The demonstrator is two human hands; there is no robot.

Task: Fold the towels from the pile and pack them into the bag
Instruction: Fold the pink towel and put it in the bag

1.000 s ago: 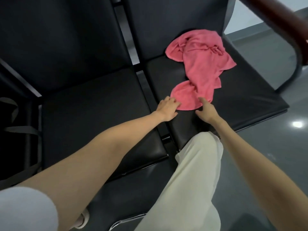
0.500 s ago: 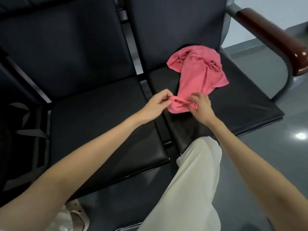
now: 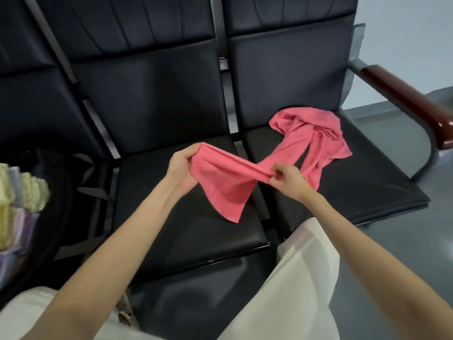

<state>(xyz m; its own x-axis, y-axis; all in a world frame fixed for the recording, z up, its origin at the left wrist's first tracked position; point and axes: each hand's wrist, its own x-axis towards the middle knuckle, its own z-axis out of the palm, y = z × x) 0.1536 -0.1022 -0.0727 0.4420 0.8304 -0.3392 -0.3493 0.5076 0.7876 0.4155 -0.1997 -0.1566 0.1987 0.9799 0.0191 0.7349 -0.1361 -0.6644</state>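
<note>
Both hands pinch one edge of the pink towel (image 3: 228, 185): left hand (image 3: 182, 171) at a corner, right hand (image 3: 285, 179) mid-edge. Its far end lies bunched on the right seat (image 3: 367, 182). Lifting with that end twisted could, I judge, give a crooked fold.

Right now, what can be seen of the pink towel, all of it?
The pink towel looks like soft terry cloth, unfolded and twisted. The left hand grips one bunched end and the right hand pinches it further along; a corner hangs between them over the middle seat. The rest trails back in a crumpled heap on the right seat.
</note>
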